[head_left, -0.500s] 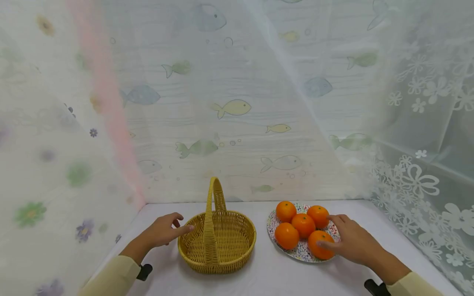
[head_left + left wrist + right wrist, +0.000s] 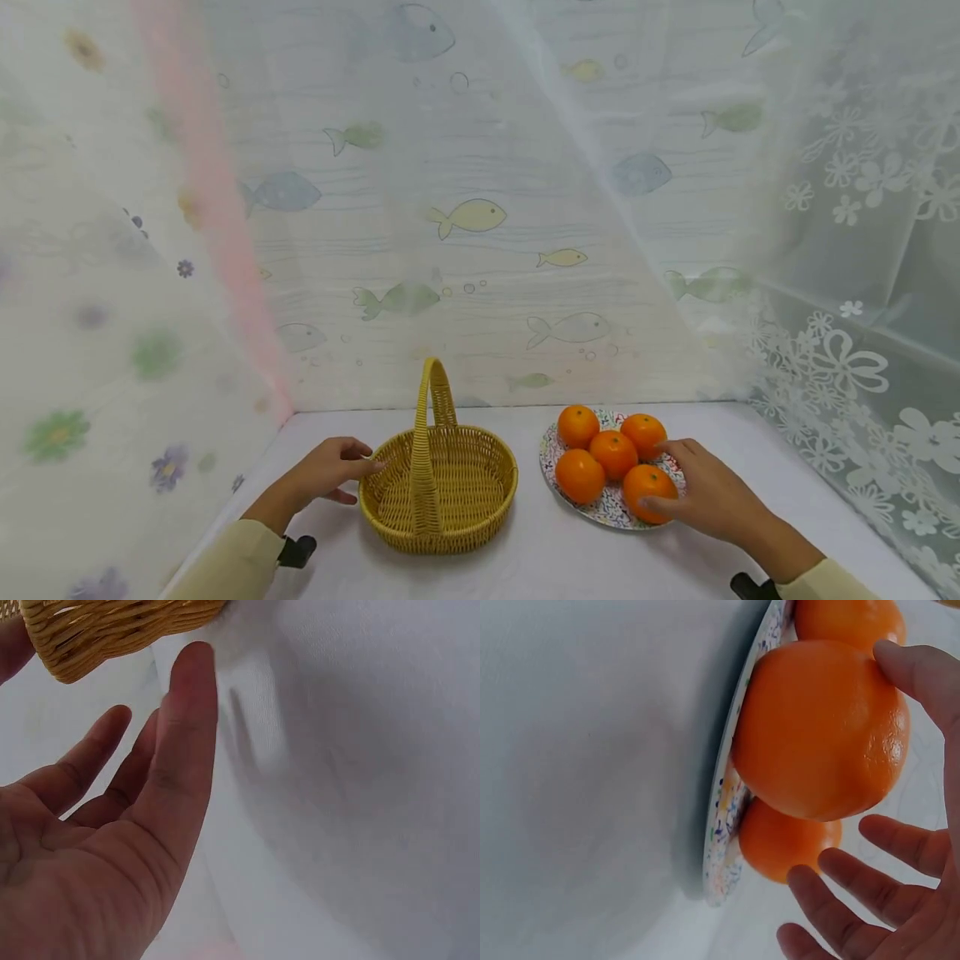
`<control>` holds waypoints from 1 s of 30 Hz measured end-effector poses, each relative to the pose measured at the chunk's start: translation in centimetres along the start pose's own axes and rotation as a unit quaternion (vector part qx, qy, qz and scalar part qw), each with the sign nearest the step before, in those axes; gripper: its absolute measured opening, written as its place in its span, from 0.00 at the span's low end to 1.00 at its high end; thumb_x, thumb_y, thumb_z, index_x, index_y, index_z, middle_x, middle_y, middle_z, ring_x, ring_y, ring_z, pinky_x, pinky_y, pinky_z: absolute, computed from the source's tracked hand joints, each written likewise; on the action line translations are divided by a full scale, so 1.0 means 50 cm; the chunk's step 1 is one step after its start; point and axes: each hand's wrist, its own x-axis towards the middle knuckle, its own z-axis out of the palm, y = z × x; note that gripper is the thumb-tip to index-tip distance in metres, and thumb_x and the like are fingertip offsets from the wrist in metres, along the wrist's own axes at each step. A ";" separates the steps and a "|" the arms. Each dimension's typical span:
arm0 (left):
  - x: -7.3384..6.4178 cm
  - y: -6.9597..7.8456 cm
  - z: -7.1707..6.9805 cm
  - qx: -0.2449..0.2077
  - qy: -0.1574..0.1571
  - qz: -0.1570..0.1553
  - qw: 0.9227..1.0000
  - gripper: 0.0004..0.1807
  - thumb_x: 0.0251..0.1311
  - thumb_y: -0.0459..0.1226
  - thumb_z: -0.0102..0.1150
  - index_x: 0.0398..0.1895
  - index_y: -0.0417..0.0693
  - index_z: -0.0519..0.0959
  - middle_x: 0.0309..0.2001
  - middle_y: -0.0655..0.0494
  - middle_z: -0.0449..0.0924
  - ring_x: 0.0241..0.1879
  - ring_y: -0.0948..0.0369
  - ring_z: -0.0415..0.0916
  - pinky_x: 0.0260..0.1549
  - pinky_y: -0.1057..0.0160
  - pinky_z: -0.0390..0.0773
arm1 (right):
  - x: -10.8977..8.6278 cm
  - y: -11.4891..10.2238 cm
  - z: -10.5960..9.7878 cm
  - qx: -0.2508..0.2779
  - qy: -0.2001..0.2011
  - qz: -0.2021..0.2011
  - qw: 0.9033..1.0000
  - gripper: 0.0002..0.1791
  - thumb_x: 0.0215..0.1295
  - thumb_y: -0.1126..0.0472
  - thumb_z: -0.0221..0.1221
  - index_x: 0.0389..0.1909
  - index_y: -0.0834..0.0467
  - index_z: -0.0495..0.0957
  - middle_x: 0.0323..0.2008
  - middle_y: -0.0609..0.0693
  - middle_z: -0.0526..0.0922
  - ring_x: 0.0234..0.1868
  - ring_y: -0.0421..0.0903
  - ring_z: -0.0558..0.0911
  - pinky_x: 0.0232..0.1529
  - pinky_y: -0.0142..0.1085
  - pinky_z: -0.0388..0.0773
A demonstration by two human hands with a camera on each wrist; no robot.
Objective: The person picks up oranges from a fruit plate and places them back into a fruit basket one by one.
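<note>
A yellow woven basket point(image 2: 468, 533) with a tall arched handle stands left of centre. My left hand point(image 2: 322, 473) is at its left rim, thumb reaching over the rim and the other fingers spread outside. The left wrist view has the fingers point(image 2: 184, 742) below the basket wall point(image 2: 120, 634). To the right, a speckled plate point(image 2: 551, 458) holds several oranges. My right hand point(image 2: 712, 492) is beside the front right orange point(image 2: 649, 493), thumb overlapping it. Close up in the right wrist view, thumb and spread fingers point(image 2: 870, 889) surround that orange point(image 2: 817, 731) loosely.
Basket and plate stand apart on a white cloth point(image 2: 525, 567). Behind them hangs a pale curtain point(image 2: 480, 333) printed with fish. Flower-patterned sheets close off the left and right sides.
My left thumb has drawn back slightly at the basket rim. The right hand has edged left and down toward the front right orange. Basket and oranges stay in place.
</note>
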 end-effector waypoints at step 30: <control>0.004 -0.050 0.033 -0.226 -0.022 -0.064 0.972 0.40 0.62 0.46 0.71 0.73 0.39 0.69 0.60 0.44 0.81 0.50 0.52 0.85 0.44 0.47 0.88 | -0.016 0.004 0.026 0.071 0.036 -0.006 0.997 0.42 0.44 0.34 0.78 0.56 0.53 0.80 0.51 0.49 0.84 0.47 0.46 0.82 0.50 0.47 0.85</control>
